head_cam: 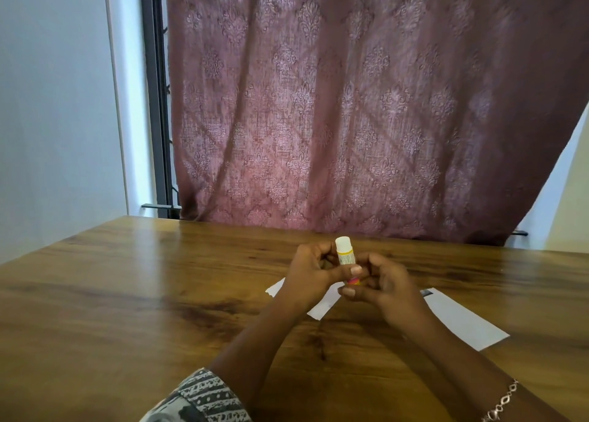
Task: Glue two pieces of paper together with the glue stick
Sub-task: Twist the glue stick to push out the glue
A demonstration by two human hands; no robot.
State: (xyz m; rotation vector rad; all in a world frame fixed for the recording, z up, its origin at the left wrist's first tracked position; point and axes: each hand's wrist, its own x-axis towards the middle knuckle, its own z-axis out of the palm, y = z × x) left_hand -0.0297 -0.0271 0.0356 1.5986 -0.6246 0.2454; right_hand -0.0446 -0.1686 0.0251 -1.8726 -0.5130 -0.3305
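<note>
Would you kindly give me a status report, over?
Left hand and right hand both grip glue stick, upright, white end up. Papers flat on table, below the hands. Nothing in the way.

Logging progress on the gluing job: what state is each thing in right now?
glue stick: upright, white cap seemingly on, held above the table
left hand: grips the stick's middle
right hand: holds its base
left paper: flat, partly hidden by the hands
right paper: flat on the table
curtain: drawn
</note>
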